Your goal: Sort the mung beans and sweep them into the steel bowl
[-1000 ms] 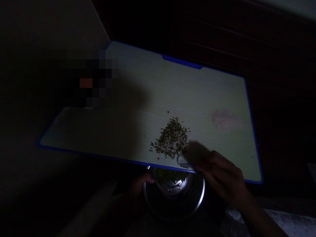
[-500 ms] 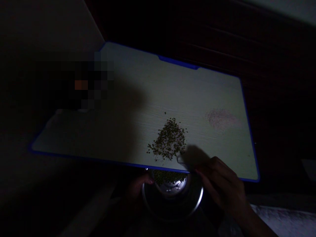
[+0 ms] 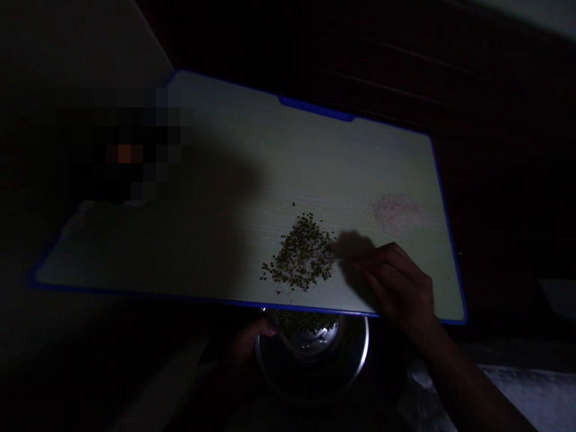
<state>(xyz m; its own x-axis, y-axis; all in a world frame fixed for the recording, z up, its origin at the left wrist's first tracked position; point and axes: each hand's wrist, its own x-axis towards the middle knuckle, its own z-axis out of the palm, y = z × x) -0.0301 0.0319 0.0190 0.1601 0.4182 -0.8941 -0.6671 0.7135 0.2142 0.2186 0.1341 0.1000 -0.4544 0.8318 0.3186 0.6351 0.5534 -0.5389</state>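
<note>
Mung beans (image 3: 299, 258) lie on a blue-rimmed board (image 3: 252, 150), right hand (image 3: 396, 288) pinching a pale sliver (image 3: 338, 255), steel bowl (image 3: 355, 360) below.

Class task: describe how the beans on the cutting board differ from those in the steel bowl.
The beans on the cutting board lie loosely scattered, well lit; the beans in the steel bowl lie packed, dim. The board's show fully; the bowl's are partly hidden by the board's edge. Both look small and dark green.

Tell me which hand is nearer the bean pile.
Right: the right hand is just right of the bean pile; the left hand is farther, at the steel bowl.
</note>
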